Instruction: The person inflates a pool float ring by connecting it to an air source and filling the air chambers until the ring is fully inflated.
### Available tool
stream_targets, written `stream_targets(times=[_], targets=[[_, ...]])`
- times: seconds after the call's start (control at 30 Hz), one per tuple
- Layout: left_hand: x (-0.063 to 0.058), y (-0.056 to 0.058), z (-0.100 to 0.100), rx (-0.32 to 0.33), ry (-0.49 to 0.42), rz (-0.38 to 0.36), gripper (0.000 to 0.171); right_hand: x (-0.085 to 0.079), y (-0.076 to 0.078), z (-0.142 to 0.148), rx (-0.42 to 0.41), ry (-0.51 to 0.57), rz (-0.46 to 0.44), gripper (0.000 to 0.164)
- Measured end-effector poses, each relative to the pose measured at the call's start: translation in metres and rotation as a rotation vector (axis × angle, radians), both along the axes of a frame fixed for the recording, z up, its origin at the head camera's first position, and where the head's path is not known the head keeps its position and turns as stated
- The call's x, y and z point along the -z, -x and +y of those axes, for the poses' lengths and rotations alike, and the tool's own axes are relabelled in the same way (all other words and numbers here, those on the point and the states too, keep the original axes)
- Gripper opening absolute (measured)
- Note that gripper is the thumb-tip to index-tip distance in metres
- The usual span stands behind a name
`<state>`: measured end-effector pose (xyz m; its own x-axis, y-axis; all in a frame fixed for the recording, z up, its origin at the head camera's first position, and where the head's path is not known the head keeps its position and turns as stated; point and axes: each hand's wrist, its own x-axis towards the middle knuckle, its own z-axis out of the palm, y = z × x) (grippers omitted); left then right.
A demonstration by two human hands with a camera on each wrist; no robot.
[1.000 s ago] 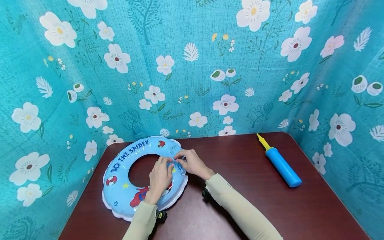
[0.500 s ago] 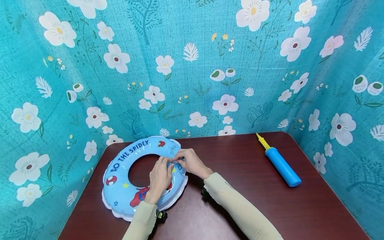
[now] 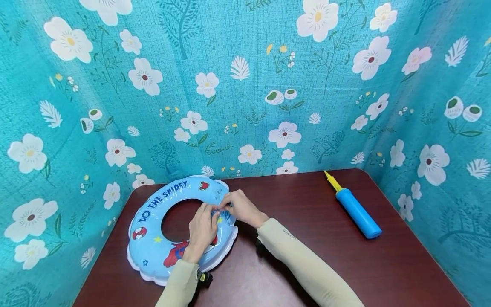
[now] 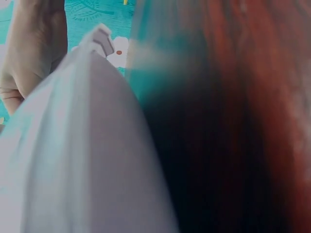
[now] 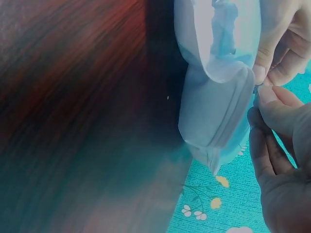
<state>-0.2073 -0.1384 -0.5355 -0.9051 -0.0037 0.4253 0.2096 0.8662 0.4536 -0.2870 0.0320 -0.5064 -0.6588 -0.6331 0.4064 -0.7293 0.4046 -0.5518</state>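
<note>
A light blue inflated swim ring (image 3: 149, 251) with "DO THE SPIDEY" lettering lies on the left part of the table. My left hand (image 3: 203, 226) reaches over its near right side, pinching at the ring's air valve with thumb and fingers. From the right, my right hand (image 3: 243, 208) pinches the same spot, its fingertips meeting the left ones. In the right wrist view, a small bluish bit of the valve (image 5: 256, 92) shows between the right hand's thumb and the left fingers; the rest is hidden. The left wrist view mostly shows the ring's pale side (image 4: 116, 136).
A blue hand pump (image 3: 358, 214) with a yellow nozzle lies at the right of the dark red-brown table (image 3: 291, 256). Teal flowered cloth (image 3: 245, 85) hangs around the back and both sides, close to the table edges.
My right fingertips have shifted slightly left and down, closer against the left fingertips at the valve. The whole head view has slid a little; ring and pump stay in place.
</note>
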Motion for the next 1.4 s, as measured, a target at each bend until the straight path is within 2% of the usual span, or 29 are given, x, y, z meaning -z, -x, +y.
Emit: stream_targets(times=[0.17, 0.4, 0.57, 0.87, 1.1, 1.4], targets=[[0.0, 0.001, 0.0, 0.001, -0.003, -0.003, 0.016, -0.004, -0.001, 0.0, 0.003, -0.016, 0.01, 0.023], [0.0, 0.0, 0.0, 0.0, -0.005, 0.0, 0.015, -0.002, -0.002, 0.0, 0.019, -0.022, -0.013, 0.016], [-0.001, 0.0, -0.001, 0.004, 0.003, 0.016, 0.013, 0.001, -0.002, 0.0, 0.026, 0.005, -0.016, 0.018], [0.0, -0.001, -0.001, 0.003, 0.019, -0.01, 0.017, 0.01, -0.003, -0.001, 0.069, 0.054, -0.056, 0.015], [0.002, -0.003, -0.001, 0.0, 0.018, -0.002, 0.017, 0.01, -0.003, 0.001, 0.048, 0.052, -0.053, 0.018], [-0.003, 0.0, -0.001, -0.028, 0.016, -0.061, 0.019, 0.011, -0.004, 0.009, 0.032, 0.007, -0.028, 0.019]])
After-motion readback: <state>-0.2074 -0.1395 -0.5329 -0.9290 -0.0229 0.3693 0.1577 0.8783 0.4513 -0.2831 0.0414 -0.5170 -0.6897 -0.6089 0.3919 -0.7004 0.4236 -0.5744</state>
